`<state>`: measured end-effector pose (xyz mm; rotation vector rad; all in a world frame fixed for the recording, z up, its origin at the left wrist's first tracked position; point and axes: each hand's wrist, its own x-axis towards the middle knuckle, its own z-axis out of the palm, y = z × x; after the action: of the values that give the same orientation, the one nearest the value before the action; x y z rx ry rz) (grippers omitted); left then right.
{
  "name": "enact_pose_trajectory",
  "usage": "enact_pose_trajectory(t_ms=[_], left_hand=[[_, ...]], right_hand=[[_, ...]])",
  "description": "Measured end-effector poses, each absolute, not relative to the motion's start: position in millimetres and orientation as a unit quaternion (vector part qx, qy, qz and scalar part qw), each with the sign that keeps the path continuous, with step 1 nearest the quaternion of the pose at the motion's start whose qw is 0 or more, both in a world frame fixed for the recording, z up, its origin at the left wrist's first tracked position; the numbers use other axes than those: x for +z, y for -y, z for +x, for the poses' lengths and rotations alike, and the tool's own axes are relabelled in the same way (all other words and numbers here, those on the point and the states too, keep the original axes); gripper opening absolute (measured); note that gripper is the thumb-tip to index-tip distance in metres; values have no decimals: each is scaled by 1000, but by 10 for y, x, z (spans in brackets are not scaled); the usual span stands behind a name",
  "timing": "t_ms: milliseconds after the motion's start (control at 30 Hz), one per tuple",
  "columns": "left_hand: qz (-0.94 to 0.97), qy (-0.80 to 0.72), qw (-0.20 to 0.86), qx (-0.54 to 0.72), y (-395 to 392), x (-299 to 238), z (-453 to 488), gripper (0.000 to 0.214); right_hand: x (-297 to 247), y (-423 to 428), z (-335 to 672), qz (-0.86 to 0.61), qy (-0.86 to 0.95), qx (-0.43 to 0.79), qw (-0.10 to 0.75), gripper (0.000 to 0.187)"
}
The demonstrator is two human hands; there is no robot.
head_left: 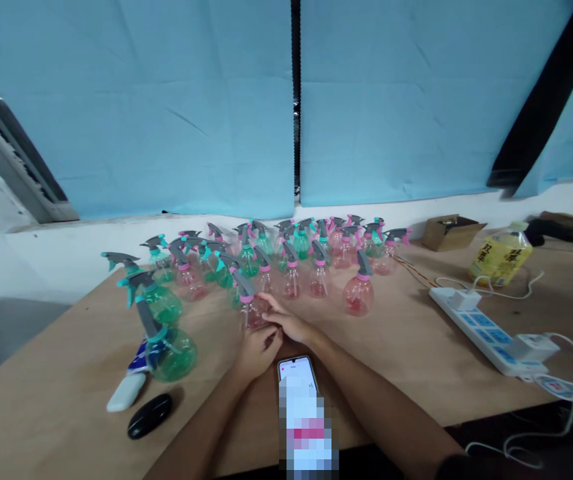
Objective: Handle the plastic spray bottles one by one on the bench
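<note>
Just beyond my hands stands a clear pink spray bottle (247, 315) with a grey head and pink collar, slightly tilted. The fingers of my right hand (289, 320) reach around its right side and cover part of its body. Close in front of the bottle's base, my left hand (257, 350) has its fingers curled in. Whatever those fingers hold, if anything, is hidden. A lit phone (296, 371) lies below my hands, between my forearms, its screen largely blurred out.
Several pink and green spray bottles (292, 283) crowd the wooden table's back. Another pink bottle (358, 297) stands apart to the right. At left are a green bottle (171, 357), a white object (126, 391) and a black case (150, 416). A power strip (486, 337), yellow jug (500, 257) and cardboard box (449, 235) sit right.
</note>
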<state>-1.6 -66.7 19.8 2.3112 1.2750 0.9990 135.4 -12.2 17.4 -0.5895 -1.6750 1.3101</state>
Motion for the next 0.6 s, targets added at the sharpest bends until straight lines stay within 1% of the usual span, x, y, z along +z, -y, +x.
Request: enact_pose_trajectory(t_ms=[100,200,400,600], left_hand=[[799,-459,153,356,632,172,-16,28],[777,-484,169,367,601,144,-36,24],[719,-519,189,422,510,163,-158,23],[693,-558,153,429,352,155,-380,21]], right_hand=[[221,161,1363,-193,666,592,411,51],[239,170,1356,-172,677,598,393,51],[229,121,1379,-179,686,547,446,46],[229,88,1424,-254,688,465,496,47]])
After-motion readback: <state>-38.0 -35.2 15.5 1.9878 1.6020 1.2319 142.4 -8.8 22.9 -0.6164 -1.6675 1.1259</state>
